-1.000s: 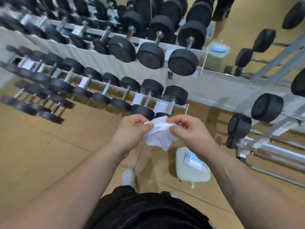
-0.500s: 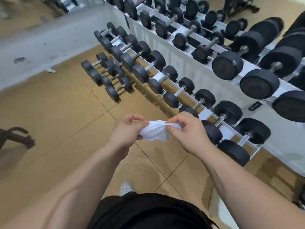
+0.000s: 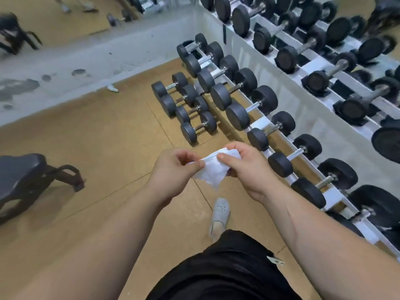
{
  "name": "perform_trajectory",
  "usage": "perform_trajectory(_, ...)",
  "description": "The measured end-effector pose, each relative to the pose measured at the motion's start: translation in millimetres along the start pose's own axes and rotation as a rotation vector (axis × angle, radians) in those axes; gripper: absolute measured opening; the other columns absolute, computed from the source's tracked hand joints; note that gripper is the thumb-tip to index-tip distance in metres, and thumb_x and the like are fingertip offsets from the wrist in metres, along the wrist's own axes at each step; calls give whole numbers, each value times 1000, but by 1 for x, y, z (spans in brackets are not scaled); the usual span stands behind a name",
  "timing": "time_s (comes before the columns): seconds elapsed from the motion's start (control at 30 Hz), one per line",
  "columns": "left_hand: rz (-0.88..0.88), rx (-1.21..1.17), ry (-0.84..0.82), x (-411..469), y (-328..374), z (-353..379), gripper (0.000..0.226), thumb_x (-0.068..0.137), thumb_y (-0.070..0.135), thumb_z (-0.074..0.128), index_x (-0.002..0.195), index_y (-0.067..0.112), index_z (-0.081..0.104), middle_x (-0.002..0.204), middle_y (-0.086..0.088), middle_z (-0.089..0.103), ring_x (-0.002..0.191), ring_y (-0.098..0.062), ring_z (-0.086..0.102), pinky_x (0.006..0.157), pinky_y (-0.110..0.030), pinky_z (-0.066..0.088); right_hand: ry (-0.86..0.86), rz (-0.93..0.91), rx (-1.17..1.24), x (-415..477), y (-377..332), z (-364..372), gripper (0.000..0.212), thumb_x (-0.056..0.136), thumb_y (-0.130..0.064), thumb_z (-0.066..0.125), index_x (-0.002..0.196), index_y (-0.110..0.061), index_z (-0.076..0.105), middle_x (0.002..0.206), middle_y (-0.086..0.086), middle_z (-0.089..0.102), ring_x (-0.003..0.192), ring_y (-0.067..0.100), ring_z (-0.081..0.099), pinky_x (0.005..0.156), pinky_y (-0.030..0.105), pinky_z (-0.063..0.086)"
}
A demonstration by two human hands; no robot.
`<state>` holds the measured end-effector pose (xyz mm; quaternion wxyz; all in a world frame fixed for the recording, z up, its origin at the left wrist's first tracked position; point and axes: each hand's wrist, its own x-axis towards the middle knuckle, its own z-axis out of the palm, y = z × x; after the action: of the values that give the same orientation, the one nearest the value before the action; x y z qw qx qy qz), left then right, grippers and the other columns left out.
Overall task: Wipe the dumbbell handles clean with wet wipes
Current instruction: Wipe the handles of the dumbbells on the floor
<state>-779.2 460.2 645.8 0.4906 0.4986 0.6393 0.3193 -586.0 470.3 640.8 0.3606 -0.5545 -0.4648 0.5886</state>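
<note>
My left hand [image 3: 173,172] pinches 1 edge of the wipe [image 3: 213,173]. My right hand [image 3: 246,169] grips the bunched rest, held in the air just left of the dumbbells [image 3: 280,164]. If I pull too hard it may tear or drop to the floor [image 3: 97,148].

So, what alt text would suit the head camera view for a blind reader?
Both hands hold a crumpled white wet wipe, the left hand pinching its edge, the right hand gripping the rest. Black dumbbells line a rack at right.
</note>
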Motion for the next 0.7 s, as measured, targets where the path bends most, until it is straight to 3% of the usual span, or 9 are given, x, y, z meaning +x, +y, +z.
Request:
perform_trajectory(0.13,-61,-43,-1,80,15,-31,18,87,7,74,94,23,70,78,-2,65,69,-13,58,61,-29,44,-100,-21,0,98,-24,8,14,96,-13,62,108,-7,65,96,7,70,85,16,72,71,26,58)
perform_trajectory(0.3,-136,-25,114,170,38,-61,13,86,8,74,93,20,73,81,-3,68,68,-12,59,54,-19,45,-136,15,-45,207,-54,8,12,94,-18,65,105,-20,69,103,2,70,95,19,71,80,34,61)
perform_trajectory(0.4,-176,-75,138,226,44,-78,9,87,5,71,91,13,74,79,-5,68,62,-8,58,52,-17,45,-108,37,-66,264,-69,12,15,93,-16,66,108,-20,68,106,0,69,94,16,69,76,30,61)
perform_trajectory(0.57,-233,-103,93,336,38,-119,8,86,4,71,88,11,75,73,-4,65,63,-16,54,57,-25,43,-32,86,-74,357,-80,39,14,91,-14,68,103,-20,71,90,-5,73,78,11,69,72,24,59)
perform_trajectory(0.7,-234,-103,4,441,32,-159,8,85,3,72,88,10,74,73,-4,67,57,-9,58,53,-18,48,130,118,-63,437,-85,76,5,90,-16,70,92,-20,73,83,4,71,72,16,65,72,32,56)
